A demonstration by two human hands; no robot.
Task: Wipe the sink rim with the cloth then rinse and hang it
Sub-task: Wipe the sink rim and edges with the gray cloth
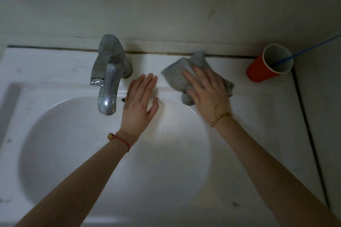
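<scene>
A white ceramic sink point(46, 72) fills the view from above. At 11 o'clock a chrome metal tap point(108, 73) arches over the basin. Just right of it the left hand point(140, 101) lies flat, fingers spread, holding nothing. At 1 o'clock the right hand point(206, 92) presses flat on a crumpled grey cloth point(177, 77) on the back rim. At 2 o'clock a red paper cup point(262, 70) holds a blue stick point(304, 49).

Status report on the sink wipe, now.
Right hand flat on grey cloth, back rim. Left hand open, empty. Red cup ahead, right.
</scene>
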